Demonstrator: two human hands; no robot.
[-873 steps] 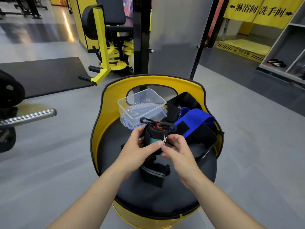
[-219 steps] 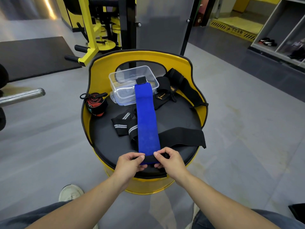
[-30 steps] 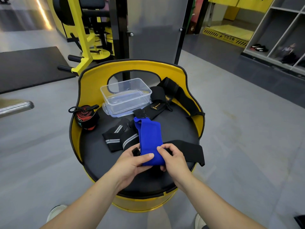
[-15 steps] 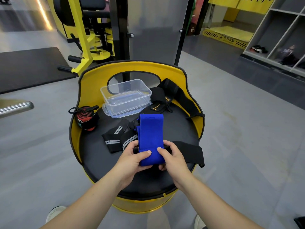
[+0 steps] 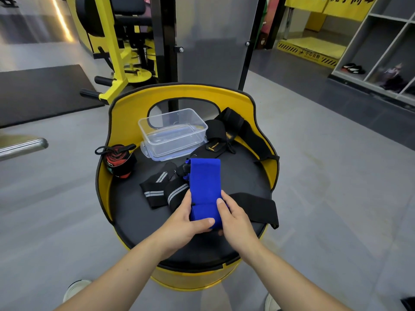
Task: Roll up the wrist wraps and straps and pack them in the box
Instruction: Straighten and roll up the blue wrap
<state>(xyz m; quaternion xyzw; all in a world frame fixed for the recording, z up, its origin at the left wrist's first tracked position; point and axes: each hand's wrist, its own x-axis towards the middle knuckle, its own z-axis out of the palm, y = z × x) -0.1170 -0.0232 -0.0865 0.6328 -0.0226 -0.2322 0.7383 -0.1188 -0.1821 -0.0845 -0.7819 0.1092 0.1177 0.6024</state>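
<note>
The blue wrap (image 5: 205, 189) is at the near middle of the round black seat (image 5: 238, 173), its near end partly rolled. The left hand (image 5: 188, 221) grips the roll from the left with its thumb across the front, and the right hand (image 5: 233, 218) grips it from the right. Just left of it lie two black straps with grey stripes (image 5: 164, 191); a long black strap (image 5: 253, 207) lies to the right. The clear plastic box (image 5: 173, 131) stands open at the far side, with more black wraps (image 5: 226, 133) to its right. A rolled red and black wrap (image 5: 119, 160) stands at the far left against the yellow rim (image 5: 125, 108).
</note>
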